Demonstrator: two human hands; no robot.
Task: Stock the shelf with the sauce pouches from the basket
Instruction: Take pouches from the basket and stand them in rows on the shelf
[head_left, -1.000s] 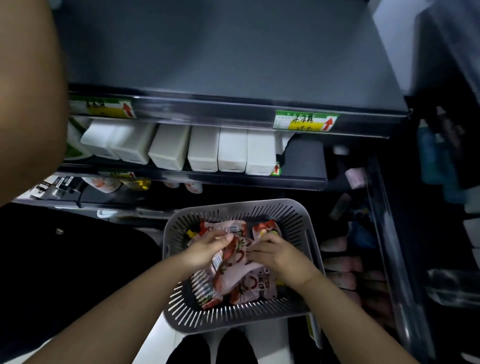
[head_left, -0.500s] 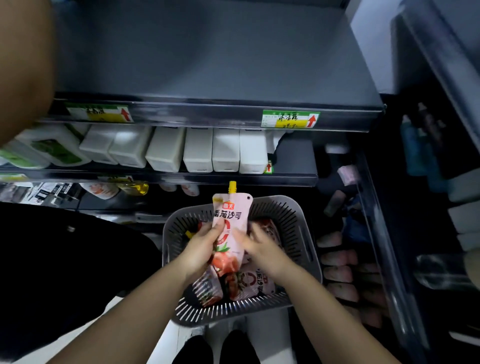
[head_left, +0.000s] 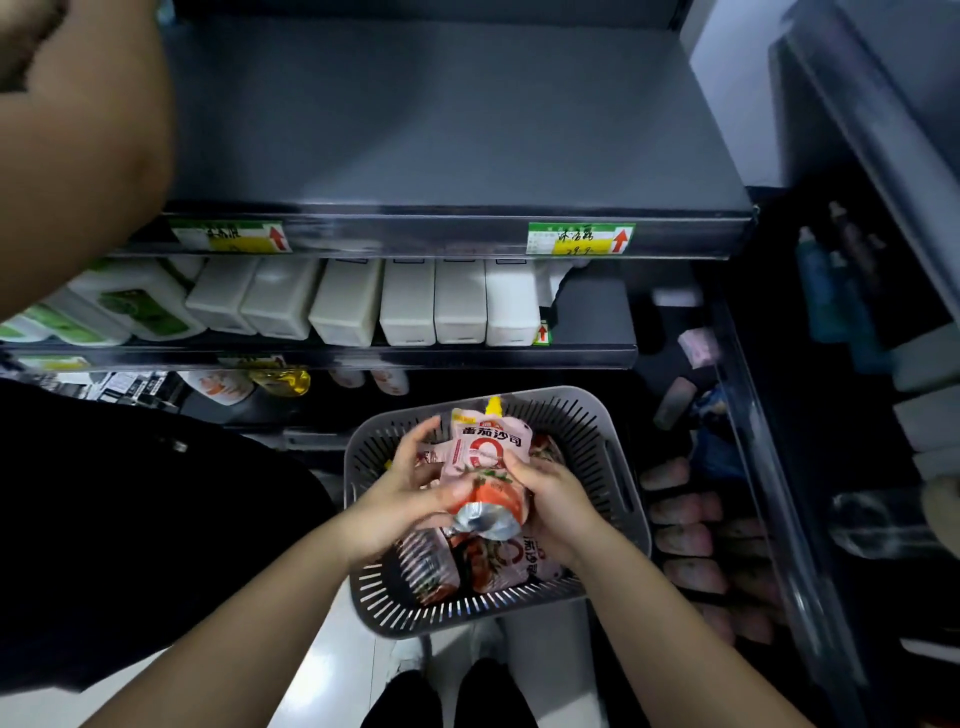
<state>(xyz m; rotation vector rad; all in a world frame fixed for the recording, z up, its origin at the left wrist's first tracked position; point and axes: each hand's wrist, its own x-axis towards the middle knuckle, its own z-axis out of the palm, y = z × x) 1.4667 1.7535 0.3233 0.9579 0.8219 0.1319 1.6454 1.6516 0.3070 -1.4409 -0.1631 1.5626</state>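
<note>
A pink tomato-sauce pouch (head_left: 485, 449) with a yellow cap is held over the grey slotted basket (head_left: 618, 467), its silver bottom tilted toward me. My left hand (head_left: 410, 486) grips its left side and my right hand (head_left: 553, 491) grips its right side and base. Several more pouches (head_left: 511, 564) lie in the basket under my hands. The dark grey top shelf (head_left: 441, 130) above is bare.
White boxes (head_left: 408, 301) line the second shelf, with green-labelled packs (head_left: 124, 304) to their left. Green and yellow price tags (head_left: 579, 238) sit on the top shelf's edge. Another person's arm (head_left: 78, 135) fills the upper left. Pink packs (head_left: 680, 514) stand on low shelves at right.
Both hands reached among the pouches, then lifted one upright; now it is tipped, its silver base toward me, held lower over the basket.
</note>
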